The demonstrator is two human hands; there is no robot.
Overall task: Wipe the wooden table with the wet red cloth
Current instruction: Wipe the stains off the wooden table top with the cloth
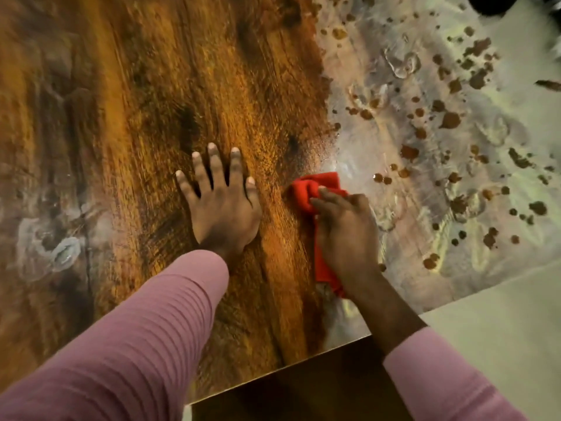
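Observation:
The wooden table [127, 95] fills most of the view, dark brown with strong grain on the left and middle. Its right part [425, 132] looks pale and shiny, with several brown spots. My left hand [223, 202] lies flat on the wood, fingers spread, holding nothing. My right hand [346, 232] presses the red cloth [312, 189] onto the table where the brown area meets the pale area. The cloth is bunched under the fingers, and a strip of it runs back under the palm to the wrist.
The table's near edge [303, 363] runs diagonally across the lower right, with pale floor [501, 314] beyond it. Whitish smears [60, 253] mark the wood at the left. A dark object [498, 4] shows at the top right corner.

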